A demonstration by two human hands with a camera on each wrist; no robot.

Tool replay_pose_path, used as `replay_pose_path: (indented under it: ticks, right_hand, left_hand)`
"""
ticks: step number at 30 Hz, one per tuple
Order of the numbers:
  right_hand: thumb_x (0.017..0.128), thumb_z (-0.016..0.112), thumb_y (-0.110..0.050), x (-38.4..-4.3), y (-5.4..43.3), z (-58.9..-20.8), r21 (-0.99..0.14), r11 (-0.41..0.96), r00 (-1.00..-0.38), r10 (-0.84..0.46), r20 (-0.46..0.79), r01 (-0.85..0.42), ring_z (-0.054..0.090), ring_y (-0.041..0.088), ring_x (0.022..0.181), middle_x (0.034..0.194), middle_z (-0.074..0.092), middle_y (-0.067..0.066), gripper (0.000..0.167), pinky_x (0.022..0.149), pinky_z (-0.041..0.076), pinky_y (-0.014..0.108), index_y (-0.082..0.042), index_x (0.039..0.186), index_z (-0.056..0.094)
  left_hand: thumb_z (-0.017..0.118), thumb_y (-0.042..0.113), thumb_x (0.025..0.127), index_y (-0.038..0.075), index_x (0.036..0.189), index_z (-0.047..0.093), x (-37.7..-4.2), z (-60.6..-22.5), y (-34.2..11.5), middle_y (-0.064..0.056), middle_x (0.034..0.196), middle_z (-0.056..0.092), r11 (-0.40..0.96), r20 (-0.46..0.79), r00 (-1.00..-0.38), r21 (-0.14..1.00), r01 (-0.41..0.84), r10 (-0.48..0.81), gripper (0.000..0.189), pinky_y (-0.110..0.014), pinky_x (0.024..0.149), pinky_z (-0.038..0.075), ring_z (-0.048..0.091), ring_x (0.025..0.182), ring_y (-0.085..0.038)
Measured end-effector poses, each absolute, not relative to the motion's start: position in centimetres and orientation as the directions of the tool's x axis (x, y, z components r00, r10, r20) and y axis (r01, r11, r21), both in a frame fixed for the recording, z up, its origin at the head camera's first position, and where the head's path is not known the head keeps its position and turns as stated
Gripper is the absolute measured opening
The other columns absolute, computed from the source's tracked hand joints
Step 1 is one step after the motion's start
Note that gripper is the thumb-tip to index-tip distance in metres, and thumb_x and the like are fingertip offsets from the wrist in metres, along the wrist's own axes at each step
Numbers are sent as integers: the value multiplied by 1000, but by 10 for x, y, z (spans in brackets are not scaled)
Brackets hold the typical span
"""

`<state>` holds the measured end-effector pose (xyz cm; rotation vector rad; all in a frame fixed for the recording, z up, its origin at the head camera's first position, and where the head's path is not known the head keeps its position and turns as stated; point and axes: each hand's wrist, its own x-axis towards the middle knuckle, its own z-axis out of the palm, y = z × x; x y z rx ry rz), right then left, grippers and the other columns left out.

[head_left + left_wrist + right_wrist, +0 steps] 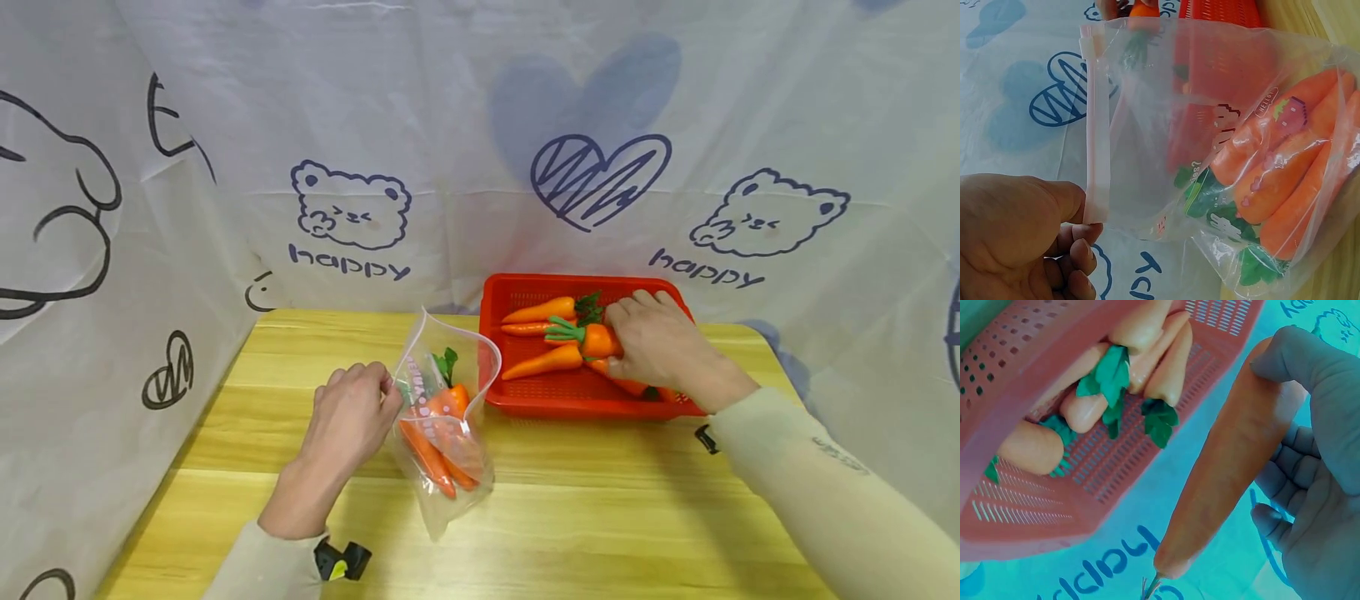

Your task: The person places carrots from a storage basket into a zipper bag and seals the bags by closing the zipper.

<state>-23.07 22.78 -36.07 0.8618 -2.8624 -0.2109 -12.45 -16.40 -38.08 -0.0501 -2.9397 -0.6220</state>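
Note:
My left hand [352,412] pinches the zip edge of a clear plastic zip bag [480,433] between thumb and fingers. In the left wrist view, several orange carrots [1297,169] with green tops lie inside the bag, and its mouth gapes towards the left. Over the right part of a red basket [585,408], my right hand [660,333] grips a carrot [1229,456]. Thumb and fingers wrap its thicker end in the right wrist view, while the thinner end points down and left. Several other carrots [551,362] lie in the basket.
The bag and basket are on a yellow wood-grain table [570,517], the basket near its back edge. A white cloth [465,150] with printed bears and hearts hangs behind and at the left. Each wrist carries a small black device [341,560].

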Motion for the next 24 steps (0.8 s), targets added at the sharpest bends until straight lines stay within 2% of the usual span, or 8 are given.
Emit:
replay_pose_path:
  ticks: [14, 24]
  right_hand:
    - [79, 79, -35, -215, 235, -339, 184, 801, -793, -594, 134, -569, 53, 35, 97, 92, 61, 9, 40, 92, 40, 51, -5, 98, 60]
    - [80, 80, -41, -200, 208, -315, 184, 795, -791, -601, 115, -578, 52, 30, 91, 88, 60, 5, 43, 83, 39, 44, -7, 99, 62]
  left_hand:
    - [59, 17, 98, 11, 85, 63, -125, -379, -161, -6, 80, 59, 913, 145, -989, 401, 69, 11, 15, -39, 71, 37, 52, 79, -29]
    - [59, 18, 98, 11, 85, 63, -125, -377, -160, -5, 80, 59, 907, 142, -990, 414, 77, 19, 15, -38, 71, 36, 52, 79, -29]
